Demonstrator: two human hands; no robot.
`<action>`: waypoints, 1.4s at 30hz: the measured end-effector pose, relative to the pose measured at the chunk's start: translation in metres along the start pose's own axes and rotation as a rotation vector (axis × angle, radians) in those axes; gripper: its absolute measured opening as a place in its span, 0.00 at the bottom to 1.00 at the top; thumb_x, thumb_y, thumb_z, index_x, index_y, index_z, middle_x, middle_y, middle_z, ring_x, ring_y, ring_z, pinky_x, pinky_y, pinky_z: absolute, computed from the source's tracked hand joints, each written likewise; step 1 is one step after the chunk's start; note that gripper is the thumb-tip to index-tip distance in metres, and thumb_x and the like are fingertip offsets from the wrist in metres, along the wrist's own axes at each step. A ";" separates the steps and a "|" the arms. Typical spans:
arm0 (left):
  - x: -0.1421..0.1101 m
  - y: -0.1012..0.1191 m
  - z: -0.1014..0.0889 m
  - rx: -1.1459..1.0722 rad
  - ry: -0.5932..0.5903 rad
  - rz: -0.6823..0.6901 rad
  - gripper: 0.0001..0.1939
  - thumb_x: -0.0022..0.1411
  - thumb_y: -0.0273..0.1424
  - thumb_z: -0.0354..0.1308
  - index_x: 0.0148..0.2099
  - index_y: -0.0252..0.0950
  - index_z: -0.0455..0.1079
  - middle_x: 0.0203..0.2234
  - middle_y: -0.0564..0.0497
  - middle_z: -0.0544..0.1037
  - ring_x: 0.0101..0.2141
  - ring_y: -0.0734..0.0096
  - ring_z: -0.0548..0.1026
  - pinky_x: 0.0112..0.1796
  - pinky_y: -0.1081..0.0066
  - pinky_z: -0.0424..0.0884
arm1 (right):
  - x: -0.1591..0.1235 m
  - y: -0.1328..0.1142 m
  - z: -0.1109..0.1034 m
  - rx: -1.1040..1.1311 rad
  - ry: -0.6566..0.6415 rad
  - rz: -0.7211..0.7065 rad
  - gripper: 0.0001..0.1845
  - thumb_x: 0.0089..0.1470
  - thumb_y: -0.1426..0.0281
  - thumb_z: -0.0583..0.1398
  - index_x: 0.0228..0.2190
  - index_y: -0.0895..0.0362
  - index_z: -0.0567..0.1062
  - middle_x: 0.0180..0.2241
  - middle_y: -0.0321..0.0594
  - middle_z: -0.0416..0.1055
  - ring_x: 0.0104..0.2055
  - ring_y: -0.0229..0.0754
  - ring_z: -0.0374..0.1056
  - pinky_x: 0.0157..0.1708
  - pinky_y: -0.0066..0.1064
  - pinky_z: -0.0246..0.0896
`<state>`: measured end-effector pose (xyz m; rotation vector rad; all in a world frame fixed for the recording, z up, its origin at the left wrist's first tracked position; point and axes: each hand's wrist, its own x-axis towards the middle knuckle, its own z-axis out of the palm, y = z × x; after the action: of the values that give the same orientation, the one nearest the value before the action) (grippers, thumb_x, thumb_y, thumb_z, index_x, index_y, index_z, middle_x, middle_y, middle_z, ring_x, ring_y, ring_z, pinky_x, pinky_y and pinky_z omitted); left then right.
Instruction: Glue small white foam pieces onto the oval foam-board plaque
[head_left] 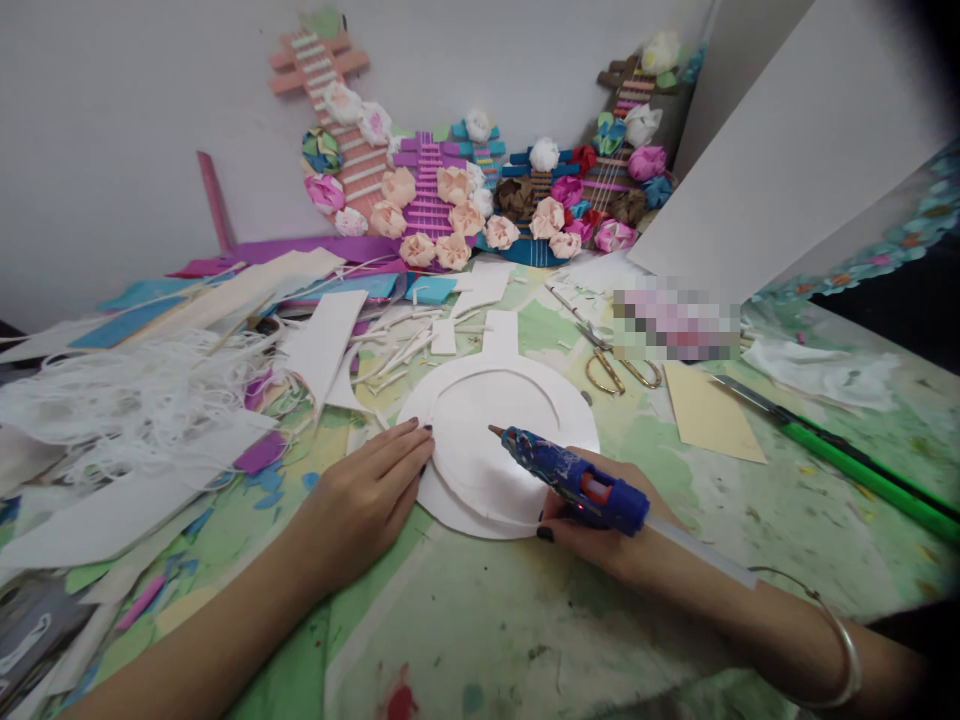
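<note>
A white round foam cut-out (487,420) with a short neck lies on the paint-stained table (525,620) in front of me. My left hand (367,495) rests flat at its left edge, fingers stretched out and touching the foam. My right hand (600,520) grips a blue glue gun (570,480). Its nozzle points left over the middle of the white disc. A glue stick (697,553) sticks out of the gun's back. A silver bangle (840,650) circles my right wrist.
Gold-handled scissors (615,365) lie behind the disc. A tan paper piece (709,415) and a green craft knife (847,455) sit to the right. White shreds (142,400) and foam scraps cover the left. Flower-decorated stick crafts (480,190) lean on the wall. A large white board (787,150) stands at right.
</note>
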<state>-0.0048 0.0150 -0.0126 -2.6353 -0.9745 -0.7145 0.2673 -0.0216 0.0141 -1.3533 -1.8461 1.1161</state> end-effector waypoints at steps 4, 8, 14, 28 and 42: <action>0.001 -0.001 0.001 -0.022 -0.019 0.001 0.17 0.60 0.23 0.51 0.52 0.29 0.67 0.48 0.40 0.74 0.52 0.57 0.68 0.52 0.57 0.68 | 0.000 -0.005 -0.002 0.005 -0.004 0.016 0.05 0.42 0.77 0.59 0.25 0.55 0.70 0.25 0.34 0.72 0.27 0.38 0.68 0.28 0.27 0.63; 0.002 0.000 -0.001 -0.050 -0.026 -0.023 0.17 0.60 0.23 0.51 0.52 0.29 0.67 0.48 0.40 0.73 0.52 0.58 0.68 0.52 0.56 0.69 | 0.001 -0.002 -0.001 0.028 0.010 0.021 0.05 0.41 0.76 0.60 0.24 0.55 0.70 0.24 0.34 0.72 0.26 0.38 0.68 0.27 0.26 0.63; 0.003 0.000 -0.002 -0.075 -0.049 -0.041 0.16 0.61 0.23 0.51 0.52 0.30 0.67 0.48 0.41 0.73 0.53 0.58 0.67 0.53 0.56 0.67 | 0.002 0.000 0.001 0.192 0.073 0.081 0.04 0.39 0.71 0.61 0.22 0.56 0.70 0.24 0.37 0.73 0.26 0.40 0.70 0.27 0.28 0.65; 0.005 0.005 -0.002 -0.033 -0.055 -0.015 0.17 0.60 0.23 0.49 0.51 0.27 0.67 0.47 0.38 0.73 0.53 0.55 0.66 0.52 0.54 0.68 | 0.006 0.002 -0.003 0.025 0.225 0.098 0.03 0.40 0.71 0.61 0.24 0.56 0.72 0.24 0.36 0.72 0.27 0.39 0.69 0.27 0.27 0.64; 0.013 0.010 -0.004 -0.043 -0.061 -0.035 0.14 0.61 0.24 0.49 0.47 0.28 0.69 0.44 0.39 0.74 0.51 0.57 0.68 0.53 0.55 0.66 | 0.020 0.007 -0.003 -0.191 0.187 0.065 0.03 0.42 0.72 0.58 0.25 0.55 0.70 0.24 0.35 0.72 0.27 0.41 0.68 0.27 0.29 0.61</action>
<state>0.0095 0.0129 -0.0031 -2.6979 -1.0347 -0.6743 0.2664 -0.0004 0.0088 -1.5793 -1.8183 0.8285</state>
